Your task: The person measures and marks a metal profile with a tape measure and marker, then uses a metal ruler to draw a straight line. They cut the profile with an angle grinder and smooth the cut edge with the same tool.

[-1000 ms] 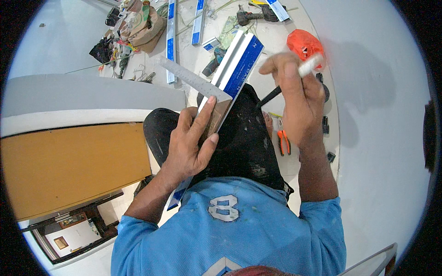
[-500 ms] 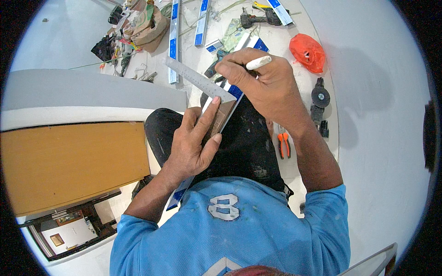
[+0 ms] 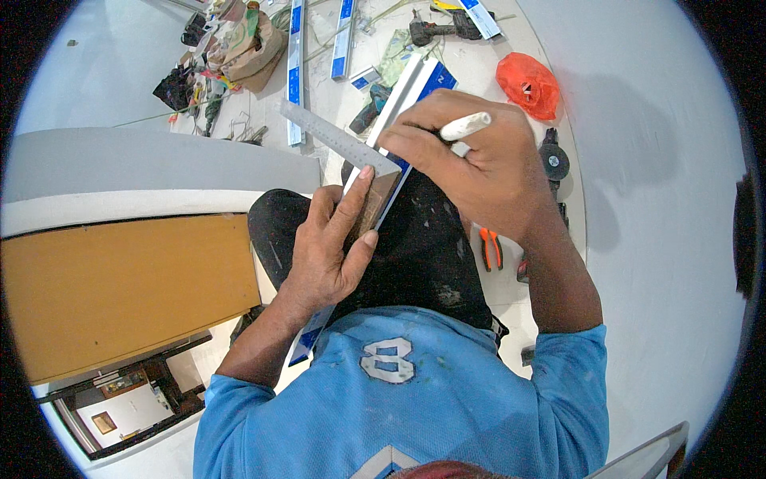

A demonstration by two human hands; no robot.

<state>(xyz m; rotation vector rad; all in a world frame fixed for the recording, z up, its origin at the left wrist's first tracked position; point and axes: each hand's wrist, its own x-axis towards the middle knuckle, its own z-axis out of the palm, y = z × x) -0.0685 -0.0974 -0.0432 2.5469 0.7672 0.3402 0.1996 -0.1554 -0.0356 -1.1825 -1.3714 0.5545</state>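
Observation:
Across my lap runs a long metal profile [image 3: 405, 94] with blue film on it. My left hand [image 3: 321, 254] clamps the brownish stock of a try square [image 3: 339, 142] against the profile, index finger and thumb on the stock. The square's grey perforated blade sticks out past the profile to the left. Above the blade corner, my right hand [image 3: 499, 176] pinches a white pen [image 3: 465, 126] with its back end pointing up and right. The pen's tip is hidden behind my fingers.
Farther off lie more profiles [image 3: 296, 72], a cordless drill [image 3: 443, 30] and a teal power tool [image 3: 370, 110]. On the right are a red plastic bag [image 3: 528, 84], an angle grinder [image 3: 552, 160] and orange-handled pliers [image 3: 491, 247]. A low wall [image 3: 159, 160] and a yellow-brown panel [image 3: 136, 287] stand left.
My right hand with the pen has shifted right and slightly toward me, uncovering more of the profile's far end. My left hand stays on the square.

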